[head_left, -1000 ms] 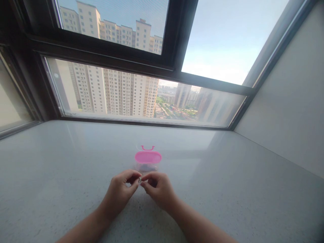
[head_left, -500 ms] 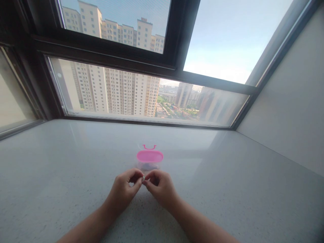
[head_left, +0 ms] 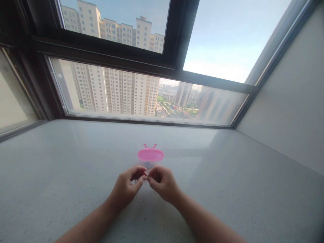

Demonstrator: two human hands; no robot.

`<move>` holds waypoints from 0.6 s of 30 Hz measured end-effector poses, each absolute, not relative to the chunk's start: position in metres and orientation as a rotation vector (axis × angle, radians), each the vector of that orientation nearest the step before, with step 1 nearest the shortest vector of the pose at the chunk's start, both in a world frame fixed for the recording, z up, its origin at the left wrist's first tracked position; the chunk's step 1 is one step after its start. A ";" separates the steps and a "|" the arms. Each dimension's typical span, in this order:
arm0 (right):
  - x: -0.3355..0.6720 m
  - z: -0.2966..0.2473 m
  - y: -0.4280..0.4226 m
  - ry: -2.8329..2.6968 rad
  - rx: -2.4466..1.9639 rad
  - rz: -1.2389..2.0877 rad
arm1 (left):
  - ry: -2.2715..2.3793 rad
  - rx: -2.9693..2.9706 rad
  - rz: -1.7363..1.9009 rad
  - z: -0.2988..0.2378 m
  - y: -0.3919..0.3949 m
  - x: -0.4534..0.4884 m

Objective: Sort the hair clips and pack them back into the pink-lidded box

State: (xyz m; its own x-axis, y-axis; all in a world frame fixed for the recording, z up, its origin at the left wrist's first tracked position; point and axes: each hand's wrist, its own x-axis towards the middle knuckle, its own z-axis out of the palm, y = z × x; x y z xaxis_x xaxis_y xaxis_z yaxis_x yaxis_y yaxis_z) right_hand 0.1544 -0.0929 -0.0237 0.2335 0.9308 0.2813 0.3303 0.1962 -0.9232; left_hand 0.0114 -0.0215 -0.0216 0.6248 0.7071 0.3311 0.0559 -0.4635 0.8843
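Note:
My left hand [head_left: 128, 184] and my right hand [head_left: 164, 182] meet fingertip to fingertip above the speckled counter. Both are closed in a pinch around something tiny and pale, too small and blurred to name. Just beyond my fingers stands a clear plastic container with a pink lid [head_left: 151, 155]; something dark shows inside it. My fingers hide the lower part of the container. A pink handle [head_left: 150, 146] shows at the far side of the lid.
A pale speckled counter [head_left: 76, 162] reaches back to a dark window frame [head_left: 146, 122]. On the right a white wall [head_left: 291, 111] rises from the counter. Tall buildings [head_left: 121, 91] show through the glass.
Both hands have shifted slightly right and up in the picture. The fingertips have turned a little, and the pale bit between them is less visible. The container stands where it was.

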 end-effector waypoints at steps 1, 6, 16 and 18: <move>0.160 -0.017 -0.093 -1.311 -1.356 0.631 | 0.616 1.908 0.899 -0.022 -0.020 0.011; 0.202 0.029 -0.092 -1.280 -1.436 0.449 | 0.721 1.928 0.975 -0.024 -0.011 0.010; 0.230 0.051 -0.038 -1.979 -1.964 0.238 | 0.875 2.030 1.021 -0.023 -0.001 0.008; 0.231 0.048 -0.028 -2.018 -2.005 0.252 | 0.902 2.011 1.044 -0.023 0.003 0.007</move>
State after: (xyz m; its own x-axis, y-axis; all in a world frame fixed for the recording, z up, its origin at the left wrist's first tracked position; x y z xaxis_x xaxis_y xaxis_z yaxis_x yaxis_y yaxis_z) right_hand 0.2307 -0.0281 0.0477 0.0067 0.9970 0.0777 0.9472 0.0186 -0.3201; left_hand 0.0067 0.0029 -0.0232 0.4356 0.8143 0.3837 0.2609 -0.5221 0.8120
